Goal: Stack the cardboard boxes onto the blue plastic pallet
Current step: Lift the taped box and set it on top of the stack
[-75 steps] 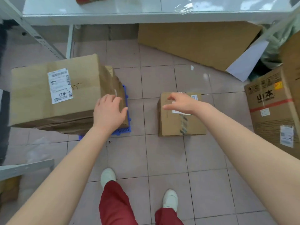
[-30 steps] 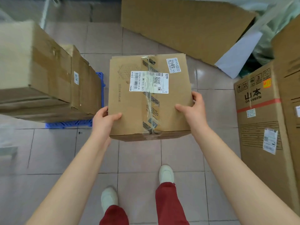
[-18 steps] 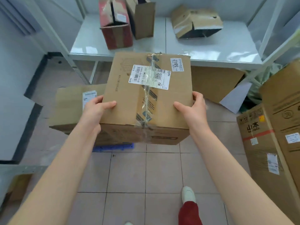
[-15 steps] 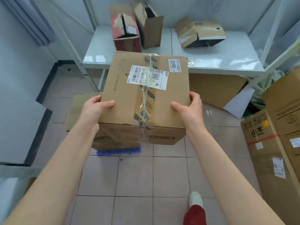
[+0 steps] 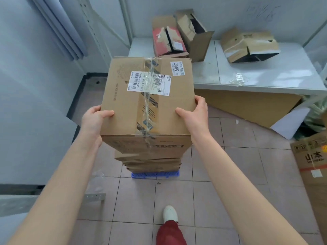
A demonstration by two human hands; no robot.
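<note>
I hold a taped cardboard box [image 5: 127, 106] with a white barcode label and a "5842" sticker, level in front of me. My left hand [image 5: 93, 119] grips its left side and my right hand [image 5: 194, 115] grips its right side, thumbs on top. Directly below it is a stack of cardboard boxes [image 5: 152, 162], of which only the front edges show. They rest on the blue plastic pallet [image 5: 155, 174], seen as a thin blue strip on the tiled floor. Whether the held box touches the stack, I cannot tell.
A white table [image 5: 256, 75] behind the stack carries torn open boxes [image 5: 247, 45]. Flat cardboard [image 5: 247, 106] leans under it. A tall printed box [image 5: 313, 167] stands at the right. White panels [image 5: 31, 103] and a metal bracket [image 5: 93, 197] are at the left.
I picked the labelled box off the floor with both hands, raised it and carried it left until it is above the stack on the pallet. My view swung left with it.
</note>
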